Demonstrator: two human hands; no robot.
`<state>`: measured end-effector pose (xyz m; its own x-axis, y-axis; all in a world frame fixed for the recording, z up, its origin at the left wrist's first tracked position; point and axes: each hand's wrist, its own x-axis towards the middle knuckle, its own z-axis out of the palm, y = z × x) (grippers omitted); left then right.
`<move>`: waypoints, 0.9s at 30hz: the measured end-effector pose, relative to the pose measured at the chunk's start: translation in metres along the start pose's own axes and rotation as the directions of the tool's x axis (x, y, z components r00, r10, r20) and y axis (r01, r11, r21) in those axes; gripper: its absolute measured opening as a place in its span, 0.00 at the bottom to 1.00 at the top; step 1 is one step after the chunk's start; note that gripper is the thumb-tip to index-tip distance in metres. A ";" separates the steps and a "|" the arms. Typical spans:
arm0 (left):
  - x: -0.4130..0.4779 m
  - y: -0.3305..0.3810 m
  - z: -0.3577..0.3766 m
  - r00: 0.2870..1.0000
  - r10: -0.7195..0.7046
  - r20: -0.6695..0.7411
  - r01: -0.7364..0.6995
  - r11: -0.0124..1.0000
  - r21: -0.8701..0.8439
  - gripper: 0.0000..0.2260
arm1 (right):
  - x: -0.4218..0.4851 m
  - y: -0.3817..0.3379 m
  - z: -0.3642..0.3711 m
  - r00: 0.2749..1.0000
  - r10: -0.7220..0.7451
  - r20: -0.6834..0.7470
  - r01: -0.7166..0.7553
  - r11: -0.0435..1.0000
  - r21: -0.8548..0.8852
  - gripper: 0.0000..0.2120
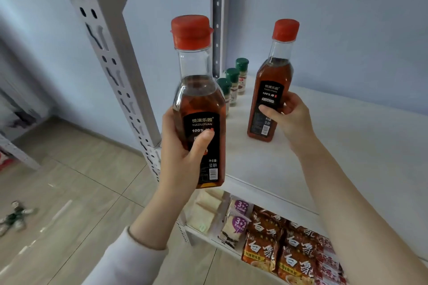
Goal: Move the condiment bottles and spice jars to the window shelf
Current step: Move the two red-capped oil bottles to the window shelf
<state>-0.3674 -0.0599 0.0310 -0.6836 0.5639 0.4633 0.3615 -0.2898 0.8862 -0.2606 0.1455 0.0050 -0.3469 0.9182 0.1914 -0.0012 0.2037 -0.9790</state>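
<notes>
White slotted steel makes up the rack, and its broad pale shelf board (347, 146) takes the right half of the view, with a front upright (111, 71) leaning across the left and a rear upright (217, 18) at the back corner. Two tall condiment bottles with red caps and black labels are the main things in play, both with their long axes close to vertical, caps up. The left bottle (199, 104) is in the air, off the board's front left corner and beside the front upright; the left hand (180, 157) wraps its lower body, thumb pressed across the label. The right bottle (273, 81) is well over the board, tipped slightly, its base at the surface, though whether it touches is unclear; the right hand (291, 120) clasps its label from the right side, thumb in front. The relation that matters is this: the right hand's bottle is already above the shelf, while the left hand's is outside the edge, so any setting-down there would need a move rightward and away from the body. Three small green-capped spice jars (232, 81) stand in a row at the back corner, between the two bottles. No window shows, so I cannot tell which shelf this is.
</notes>
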 end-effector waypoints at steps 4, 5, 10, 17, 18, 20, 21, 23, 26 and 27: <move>-0.017 0.006 -0.012 0.999 -0.019 -0.051 0.018 1.000 -0.016 0.17 | -0.034 -0.010 -0.016 0.996 -0.016 0.090 0.016 1.000 0.006 0.17; -0.022 0.008 -0.015 0.998 -0.023 -0.060 0.021 1.000 -0.020 0.17 | -0.044 -0.013 -0.019 0.993 -0.018 0.117 0.016 1.000 0.015 0.17; -0.045 0.008 -0.037 0.992 -0.059 -0.115 0.059 0.998 0.000 0.18 | -0.093 -0.031 -0.016 0.971 0.007 0.239 -0.024 0.997 0.068 0.22; -0.063 0.011 -0.107 0.972 -0.113 -0.205 0.121 0.992 0.024 0.21 | -0.136 -0.047 0.048 0.863 0.032 0.504 -0.080 0.994 0.073 0.18; -0.065 0.010 -0.123 0.967 -0.128 -0.222 0.136 0.990 0.022 0.20 | -0.143 -0.048 0.065 0.841 0.036 0.540 -0.090 0.993 0.074 0.18; -0.070 0.008 -0.157 0.950 -0.156 -0.271 0.164 0.986 0.006 0.14 | -0.158 -0.049 0.104 0.793 0.045 0.608 -0.110 0.991 0.071 0.18; -0.073 0.007 -0.177 0.940 -0.164 -0.300 0.173 0.985 0.003 0.11 | -0.166 -0.049 0.127 0.772 0.049 0.633 -0.122 0.990 0.072 0.18; -0.076 0.003 -0.219 0.921 -0.170 -0.349 0.184 0.983 0.007 0.11 | -0.183 -0.047 0.175 0.743 0.061 0.666 -0.150 0.986 0.076 0.19; -0.082 -0.005 -0.291 0.893 -0.187 -0.410 0.215 0.976 0.024 0.14 | -0.215 -0.044 0.255 0.686 0.094 0.721 -0.188 0.981 0.051 0.18; -0.084 -0.010 -0.316 0.882 -0.196 -0.428 0.232 0.972 0.035 0.13 | -0.226 -0.043 0.282 0.662 0.103 0.742 -0.200 0.979 0.043 0.18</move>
<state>-0.5144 -0.3490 -0.0146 -0.9452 0.2235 0.2380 0.2147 -0.1237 0.9688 -0.4471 -0.1666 -0.0156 -0.9259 0.3768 -0.0254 0.0279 0.0014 -0.9996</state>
